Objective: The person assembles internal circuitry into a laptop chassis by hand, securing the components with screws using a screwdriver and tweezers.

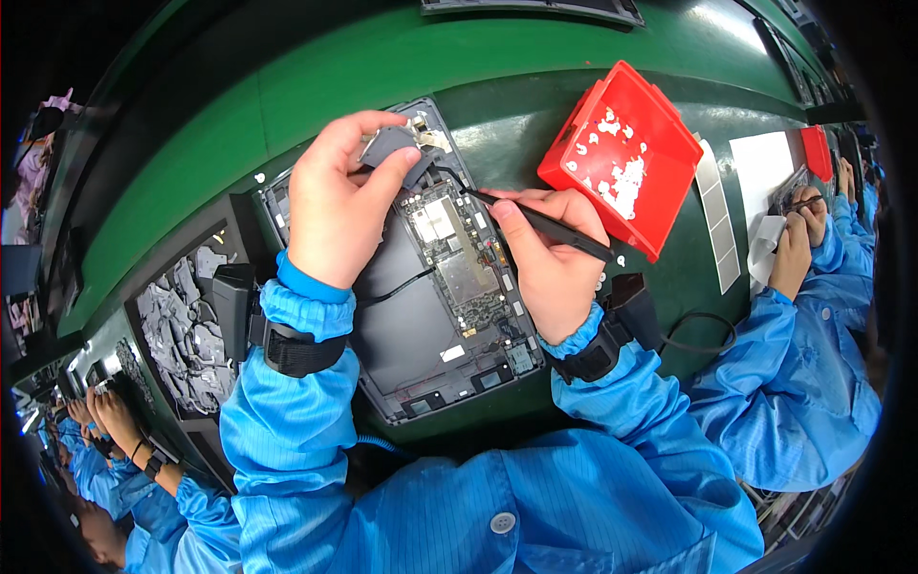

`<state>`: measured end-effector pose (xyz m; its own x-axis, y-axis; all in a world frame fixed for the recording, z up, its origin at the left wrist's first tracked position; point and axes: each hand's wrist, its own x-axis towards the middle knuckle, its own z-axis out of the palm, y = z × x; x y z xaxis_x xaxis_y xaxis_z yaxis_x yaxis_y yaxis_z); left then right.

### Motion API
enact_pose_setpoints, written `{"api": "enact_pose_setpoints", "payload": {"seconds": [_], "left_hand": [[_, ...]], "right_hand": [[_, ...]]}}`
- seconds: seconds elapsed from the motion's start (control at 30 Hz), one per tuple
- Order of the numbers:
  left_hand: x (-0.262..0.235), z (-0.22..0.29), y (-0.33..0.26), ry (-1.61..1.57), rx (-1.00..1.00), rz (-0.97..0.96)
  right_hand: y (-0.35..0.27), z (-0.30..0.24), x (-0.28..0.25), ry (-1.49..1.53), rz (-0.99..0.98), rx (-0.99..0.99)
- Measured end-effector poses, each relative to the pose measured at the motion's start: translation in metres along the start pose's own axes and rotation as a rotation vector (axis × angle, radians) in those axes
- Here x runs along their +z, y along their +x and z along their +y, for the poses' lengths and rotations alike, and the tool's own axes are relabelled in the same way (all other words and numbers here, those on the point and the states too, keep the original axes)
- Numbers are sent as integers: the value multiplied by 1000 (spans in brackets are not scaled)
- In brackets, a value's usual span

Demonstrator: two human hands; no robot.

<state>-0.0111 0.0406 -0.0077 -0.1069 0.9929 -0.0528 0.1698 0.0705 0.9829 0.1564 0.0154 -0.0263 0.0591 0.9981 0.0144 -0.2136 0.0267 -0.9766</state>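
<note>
A small grey part (390, 145) is pinched in the left hand's (335, 206) fingers above the opened tablet (430, 287), laid mid-worktop (287, 86). Black tweezers (545, 225) are gripped pen-like by the right hand (550, 258). A red tray (622, 158) is seen toward the right edge.

**Obscured and Unresolved Areas**

The upper left of the opened tablet (435, 287) is covered by the left hand (335, 206); the part of the small grey piece (390, 145) inside the grip is hidden. The tip of the black tool (535, 222) is too fine for contact with the board to be judged. The white scraps in the red tray (622, 158) cannot be identified. The grey parts in the dark bin (186, 335) are blurred together. A device at the top edge (535, 8) is cut off.
</note>
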Motion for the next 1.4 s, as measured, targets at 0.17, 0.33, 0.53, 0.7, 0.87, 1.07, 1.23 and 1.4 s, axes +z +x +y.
{"api": "enact_pose_setpoints", "payload": {"seconds": [0.17,0.33,0.53,0.7,0.87,1.07,1.23,1.4], "left_hand": [[5,-6,3,102,49,40],[8,-5,3,121,76,48],[7,-3,3,110,79,47],[8,-4,3,147,91,64],[8,-10,3,266,90,67],[7,-15,3,414,109,117],[8,-6,-2,591,142,86],[10,-4,-3,689,239,124]], "right_hand": [[2,5,-3,-75,-37,-102],[3,3,-4,-77,-36,-64],[2,3,-2,-20,-25,-30],[2,2,-2,-52,-30,-35],[2,12,-4,-124,-48,-176],[2,14,-3,-196,-79,-262],[2,12,-2,-263,-93,-302],[4,13,-2,-255,-116,-347]]}}
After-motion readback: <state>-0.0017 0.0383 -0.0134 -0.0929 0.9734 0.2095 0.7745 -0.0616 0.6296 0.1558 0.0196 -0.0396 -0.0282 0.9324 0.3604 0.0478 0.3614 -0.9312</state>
